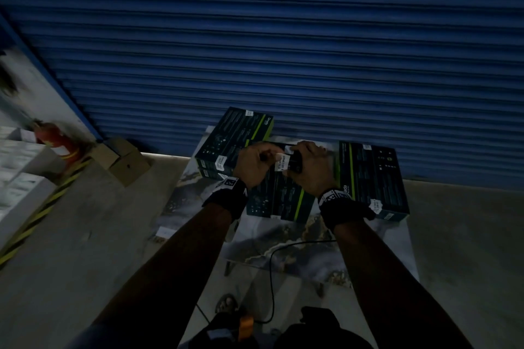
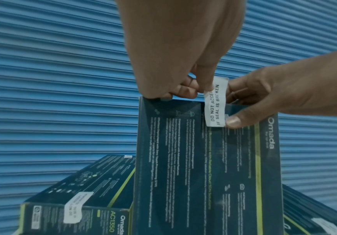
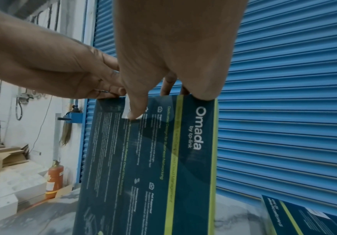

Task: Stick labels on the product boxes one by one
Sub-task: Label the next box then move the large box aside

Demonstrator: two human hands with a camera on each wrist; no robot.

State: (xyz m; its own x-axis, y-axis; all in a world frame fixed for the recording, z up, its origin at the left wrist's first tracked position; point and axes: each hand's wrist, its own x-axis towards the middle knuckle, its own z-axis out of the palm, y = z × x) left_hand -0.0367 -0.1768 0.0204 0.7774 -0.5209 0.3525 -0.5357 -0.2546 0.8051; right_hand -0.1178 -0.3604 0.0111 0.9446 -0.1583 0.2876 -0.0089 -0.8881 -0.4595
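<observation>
A dark teal Omada box stands upright on the table between both hands. A white seal label reading "DO NOT ACCEPT IF SEAL IS BROKEN" runs from the box's front face up past its top edge. My left hand curls over that edge and pinches the label's upper end. My right hand grips the top right of the box, its thumb on the face at the label's lower end and its fingers behind. In the right wrist view the thumb hides most of the label.
Labelled boxes are stacked at the back left, and more lie on the right of the marble-patterned table. A blue roller shutter closes the far side. A fire extinguisher and a cardboard carton stand on the floor, left.
</observation>
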